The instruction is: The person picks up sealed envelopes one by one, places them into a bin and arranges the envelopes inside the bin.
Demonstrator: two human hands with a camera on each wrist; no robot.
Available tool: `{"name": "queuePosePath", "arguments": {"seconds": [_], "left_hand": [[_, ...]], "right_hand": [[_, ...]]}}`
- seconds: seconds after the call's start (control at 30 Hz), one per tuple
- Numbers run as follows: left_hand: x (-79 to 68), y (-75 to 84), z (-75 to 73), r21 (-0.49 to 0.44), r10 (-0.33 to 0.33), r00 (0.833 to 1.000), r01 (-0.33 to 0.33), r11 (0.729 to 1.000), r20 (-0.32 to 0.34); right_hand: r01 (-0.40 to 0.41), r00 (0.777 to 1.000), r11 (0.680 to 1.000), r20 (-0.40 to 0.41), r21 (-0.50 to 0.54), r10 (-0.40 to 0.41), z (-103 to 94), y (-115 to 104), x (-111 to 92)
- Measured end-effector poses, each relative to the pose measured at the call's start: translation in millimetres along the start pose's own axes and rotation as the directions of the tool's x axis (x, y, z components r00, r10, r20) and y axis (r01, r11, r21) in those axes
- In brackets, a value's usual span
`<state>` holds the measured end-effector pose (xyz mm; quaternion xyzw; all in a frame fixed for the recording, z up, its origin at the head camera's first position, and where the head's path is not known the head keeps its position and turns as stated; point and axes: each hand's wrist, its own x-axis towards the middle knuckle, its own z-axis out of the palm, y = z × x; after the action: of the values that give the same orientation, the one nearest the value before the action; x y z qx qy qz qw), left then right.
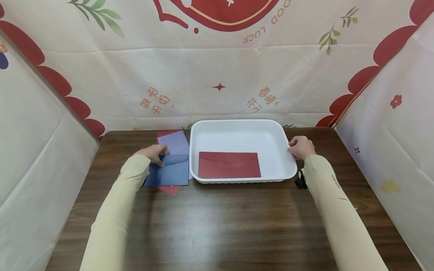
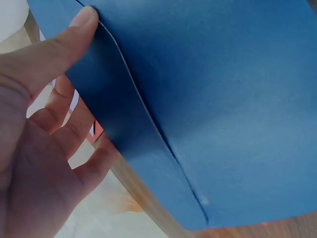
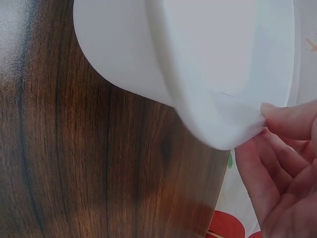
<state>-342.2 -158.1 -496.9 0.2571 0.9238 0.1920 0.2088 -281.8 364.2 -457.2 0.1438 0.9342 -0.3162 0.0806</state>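
My left hand (image 1: 154, 152) pinches the flap edge of a blue envelope (image 1: 171, 175). In the left wrist view the thumb lies on top of the envelope and the other fingers reach behind it. Under the blue envelope lie a lavender envelope (image 1: 174, 142) and red envelopes (image 1: 172, 190), partly hidden. On the other side, my right hand (image 1: 302, 147) grips the right rim of a white tray (image 1: 237, 137). The right wrist view shows the thumb on the rim of the tray (image 3: 218, 124) with fingers curled below. A red envelope (image 1: 229, 166) lies flat inside the tray, at its near left.
All of this stands on a dark wooden table (image 1: 217, 218), toward its back edge. Behind it rises a printed cloth wall (image 1: 203, 71), and further cloth panels stand at both sides. A small black object (image 1: 300, 180) sits by the right wrist.
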Motion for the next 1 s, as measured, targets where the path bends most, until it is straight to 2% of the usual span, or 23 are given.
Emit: {"name": "queuePosePath", "arguments": {"seconds": [0.17,0.3,0.4,0.53,0.8,1.0], "left_hand": [[-7.1,1.5,-4.6,0.003,0.026,0.999,-0.026,1.000,-0.038],[-6.3,-2.8,-4.4,0.005,0.052,0.997,-0.052,0.999,-0.062],[-6.9,-5.4,-4.4,-0.014,0.045,0.997,-0.046,0.999,-0.055],[-11.8,-4.2,-6.2,-0.044,0.006,1.000,-0.007,0.999,-0.025],[-19.9,0.5,-8.6,-0.040,-0.001,1.000,0.001,0.999,0.004],[-25.4,2.6,-13.4,-0.033,0.053,0.999,-0.053,0.998,-0.005]], "right_hand": [[-0.001,1.000,0.999,-0.014,-0.037,0.001,0.6,-1,0],[-0.011,1.000,0.999,-0.020,-0.037,0.010,0.0,-4,-2],[-0.012,1.000,0.999,-0.018,-0.037,0.011,-0.6,-6,-4],[-0.015,1.000,0.999,-0.018,-0.039,0.015,-0.5,-7,-5],[-0.027,1.000,0.999,-0.016,-0.024,0.026,1.2,-7,-7],[-0.020,1.000,1.000,-0.015,-0.023,0.019,0.4,-5,-6]]}}
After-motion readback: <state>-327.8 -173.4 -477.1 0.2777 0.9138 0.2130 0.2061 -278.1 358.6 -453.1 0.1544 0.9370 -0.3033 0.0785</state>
